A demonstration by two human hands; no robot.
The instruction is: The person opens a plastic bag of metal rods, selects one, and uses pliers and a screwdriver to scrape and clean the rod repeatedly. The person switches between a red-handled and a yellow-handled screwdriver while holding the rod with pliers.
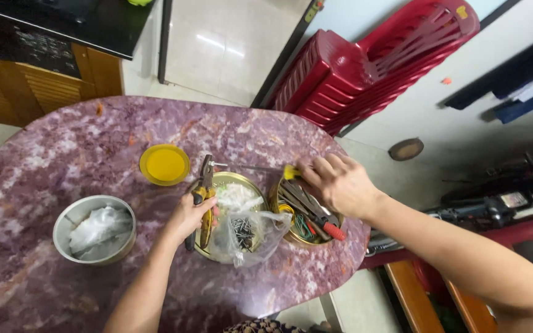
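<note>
A purple marble table point(63, 154) is being worked at. Near its far edge, two brass plates point(251, 182) are sitting side by side. Yellow-handled pliers point(205, 185) are being gripped by the left hand point(186, 216); a screwdriver point(260, 168) is being clasped by the right hand point(334, 182).

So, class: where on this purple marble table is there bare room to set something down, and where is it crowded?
Bare patches on the table: the far left stretch beyond the yellow lid and steel bowl, and the near edge below the plastic bag. Crowded: the right side, where the left hand with pliers, two brass dishes and the right hand sit close together.
</note>
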